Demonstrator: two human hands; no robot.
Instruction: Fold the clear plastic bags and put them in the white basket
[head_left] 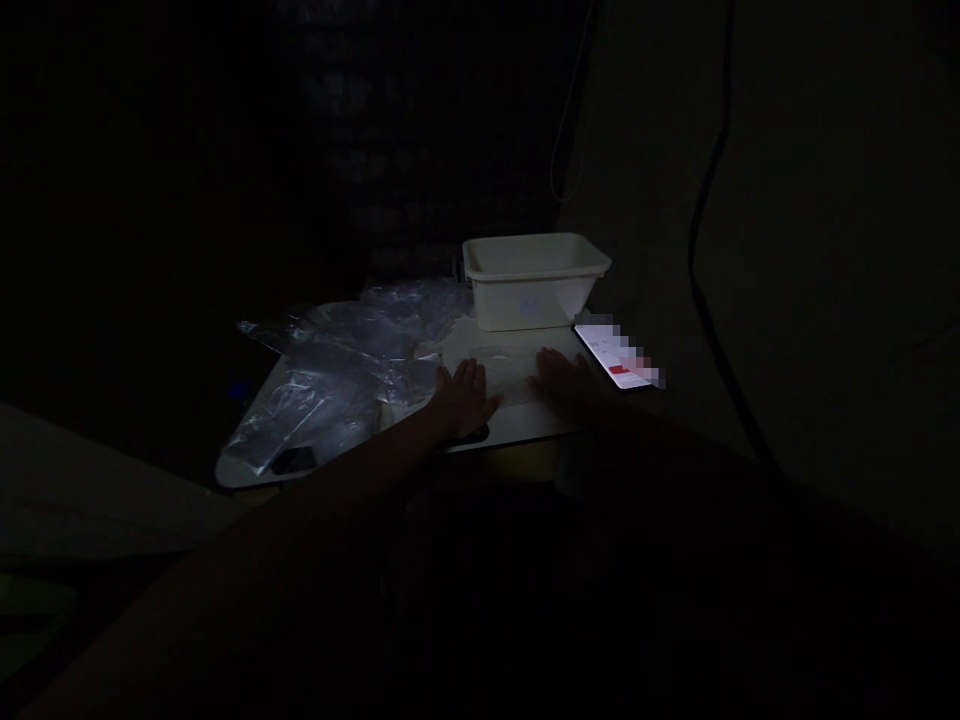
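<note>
Both arms reach forward, bare at least toward the wrists. The left arm point(330, 505) comes up from the lower left on a long slant, and the right arm point(645, 425) comes in from the right, mostly lost in shadow. The left hand point(461, 400) is open and palm down, its fingers point(469, 372) pointing ahead and its thumb out toward the other hand. The right hand point(564, 382) also lies palm down and open, fingers forward, its thumb side facing the left. The hands are apart, roughly level with each other.
</note>
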